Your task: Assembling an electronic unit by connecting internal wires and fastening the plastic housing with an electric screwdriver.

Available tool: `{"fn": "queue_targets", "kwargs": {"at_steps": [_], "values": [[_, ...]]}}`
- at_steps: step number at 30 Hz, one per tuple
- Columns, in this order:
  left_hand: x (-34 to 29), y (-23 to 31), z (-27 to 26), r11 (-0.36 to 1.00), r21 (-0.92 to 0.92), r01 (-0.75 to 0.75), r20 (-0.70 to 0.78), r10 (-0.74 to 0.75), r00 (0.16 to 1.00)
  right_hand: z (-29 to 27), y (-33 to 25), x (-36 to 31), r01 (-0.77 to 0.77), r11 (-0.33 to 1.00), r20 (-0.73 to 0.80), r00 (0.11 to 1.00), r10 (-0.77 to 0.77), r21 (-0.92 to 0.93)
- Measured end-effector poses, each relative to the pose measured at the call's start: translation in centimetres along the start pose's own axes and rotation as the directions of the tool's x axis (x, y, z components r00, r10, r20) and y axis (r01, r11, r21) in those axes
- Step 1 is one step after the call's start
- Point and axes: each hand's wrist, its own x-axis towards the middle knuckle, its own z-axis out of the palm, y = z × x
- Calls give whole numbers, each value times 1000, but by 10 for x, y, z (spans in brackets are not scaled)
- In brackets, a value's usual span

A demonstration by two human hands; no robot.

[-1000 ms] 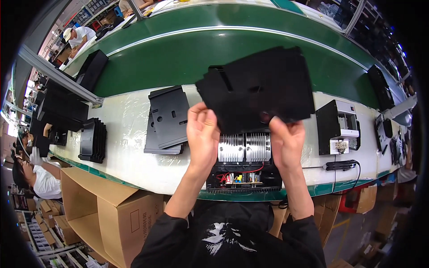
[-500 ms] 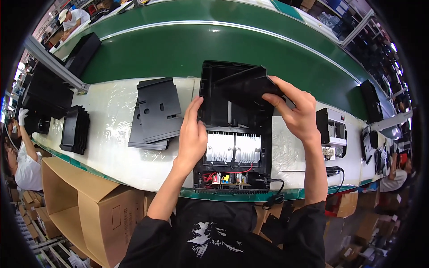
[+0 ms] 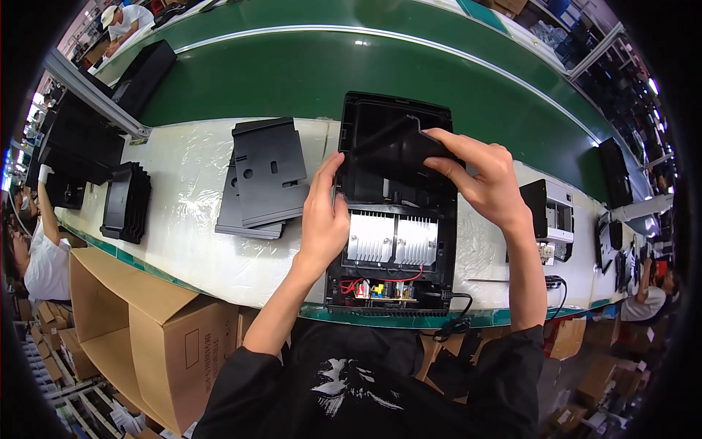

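Head: right hand (image 3: 479, 175) holds panel (image 3: 395, 152); carton print (image 3: 211, 360) seemingly illegible

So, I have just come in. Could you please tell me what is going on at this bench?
A person's right hand holds a thin black panel, tilted, over the far part of an open black housing. The left hand is at the housing's left edge. Nearer the person, silver finned blocks and red wires are exposed. Flat black plates lie overlapped to the left.
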Motion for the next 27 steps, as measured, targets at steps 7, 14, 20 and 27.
{"fn": "queue_targets", "kwargs": {"at_steps": [7,14,20,27], "values": [[0,-3,2,995,-94,35,-15,-36,999,11,-4,5,66,995,88,994,-59,-79],[-1,-6,3,987,-163,-5,-54,-3,999,27,-9,8,101,973,235,971,-50,-209],[-1,-7,4,997,-72,-27,-63,22,998,38,-8,8,113,949,259,965,-35,-296],[-2,-10,5,997,-57,-61,-71,57,996,41,-3,3,30,959,323,944,65,-280]]}}
